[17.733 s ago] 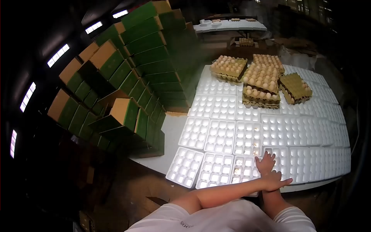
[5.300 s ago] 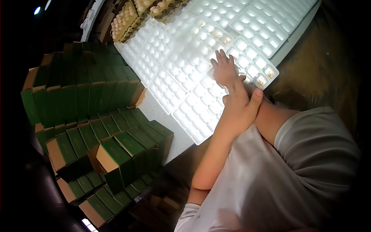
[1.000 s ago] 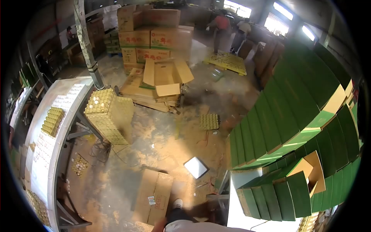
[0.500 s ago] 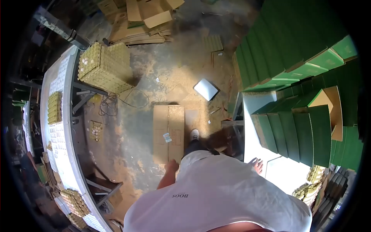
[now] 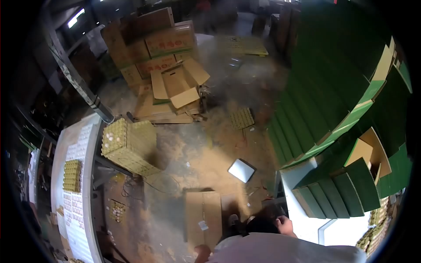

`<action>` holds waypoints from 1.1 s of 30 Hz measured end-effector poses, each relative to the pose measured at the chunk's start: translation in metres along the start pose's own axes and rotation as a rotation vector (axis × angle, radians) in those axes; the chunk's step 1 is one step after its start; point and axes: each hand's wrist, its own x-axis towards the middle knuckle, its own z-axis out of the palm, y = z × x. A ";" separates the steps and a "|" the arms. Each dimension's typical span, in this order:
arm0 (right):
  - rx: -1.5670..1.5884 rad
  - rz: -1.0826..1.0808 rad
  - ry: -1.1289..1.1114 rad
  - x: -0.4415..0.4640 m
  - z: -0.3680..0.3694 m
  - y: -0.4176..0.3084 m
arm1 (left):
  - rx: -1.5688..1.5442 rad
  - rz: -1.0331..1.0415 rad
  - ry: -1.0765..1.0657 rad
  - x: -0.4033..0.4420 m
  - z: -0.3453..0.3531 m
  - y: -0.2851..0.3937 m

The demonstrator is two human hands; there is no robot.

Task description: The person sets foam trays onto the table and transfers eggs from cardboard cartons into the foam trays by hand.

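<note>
My left hand [image 5: 202, 251] hangs low at the bottom, next to the near end of a flat cardboard box [image 5: 203, 219] on the floor. Its fingers are too blurred to make out. My right hand [image 5: 285, 225] hangs beside my dark-clothed legs, close to the left edge of the white table [image 5: 302, 219]. Its fingers are loosely bent and apart, and I see nothing in them. A shoe [image 5: 233, 217] shows on the floor between the hands.
Green cartons [image 5: 324, 114] are stacked at the right. At the left, a long table [image 5: 90, 210] bears egg trays [image 5: 72, 175], beside a tall tray stack [image 5: 131, 147]. Ahead are an open cardboard box [image 5: 180, 85], a white square object [image 5: 241, 170] and a post [image 5: 72, 74].
The view has turned from the trays of the earliest frames to the floor. Since half a second ago it has tilted up; my right hand has left the white table's surface and its fingers are less spread.
</note>
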 end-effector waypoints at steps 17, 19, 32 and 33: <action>-0.795 -0.220 -0.559 0.313 0.326 0.125 | -1.104 0.101 0.448 0.079 -0.073 0.107; -0.662 -0.118 -0.509 0.350 0.355 0.173 | -1.044 0.068 0.331 0.083 -0.098 0.123; 0.053 0.748 -0.069 0.591 0.521 0.296 | -0.660 0.471 0.527 0.528 -0.319 0.289; 0.212 0.748 -0.043 0.596 0.537 0.312 | -0.719 0.530 0.616 0.579 -0.324 0.308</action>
